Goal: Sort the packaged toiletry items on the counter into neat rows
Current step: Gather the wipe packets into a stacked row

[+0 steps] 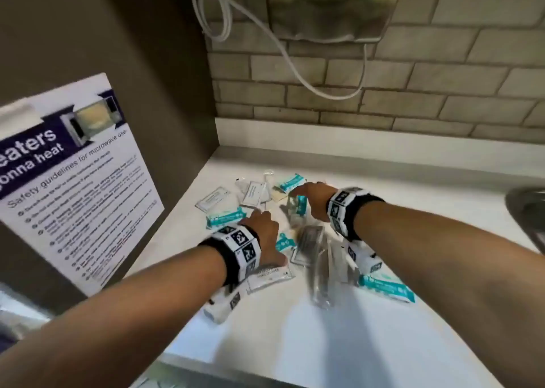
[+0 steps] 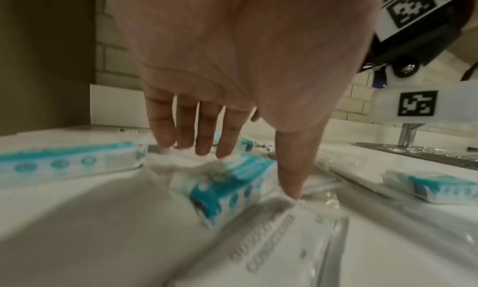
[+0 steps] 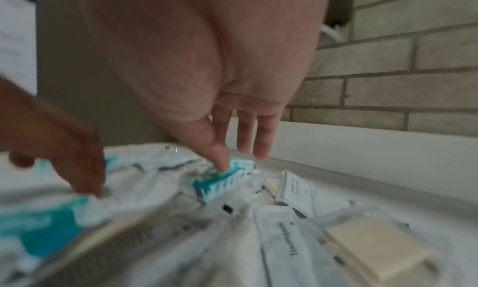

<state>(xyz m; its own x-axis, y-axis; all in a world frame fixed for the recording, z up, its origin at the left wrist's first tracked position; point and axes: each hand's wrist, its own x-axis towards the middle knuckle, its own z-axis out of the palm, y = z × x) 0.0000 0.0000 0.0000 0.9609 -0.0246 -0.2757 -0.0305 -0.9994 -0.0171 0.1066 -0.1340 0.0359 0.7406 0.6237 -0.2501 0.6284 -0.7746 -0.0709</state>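
Packaged toiletries lie in a loose heap on the white counter (image 1: 295, 343): teal-and-white packets (image 1: 225, 218), white sachets (image 1: 212, 199) and clear-wrapped items (image 1: 309, 244). My left hand (image 1: 259, 219) reaches down into the heap's left side. Its fingers (image 2: 204, 136) are straight and touch the wrappers, the thumb presses on clear film, and a teal packet (image 2: 232, 191) lies below the palm. At the far side, my right hand (image 1: 298, 196) hangs with straight fingers (image 3: 261, 140), and its thumb tip touches a small teal packet (image 3: 220, 182). Neither hand grips anything.
A microwave safety poster (image 1: 73, 181) hangs on the brown side wall at left. A brick wall with a metal dispenser (image 1: 333, 4) and a white cable (image 1: 265, 34) stands behind. A steel sink (image 1: 528, 210) sits at right. A cream soap bar (image 3: 372, 248) lies in the heap.
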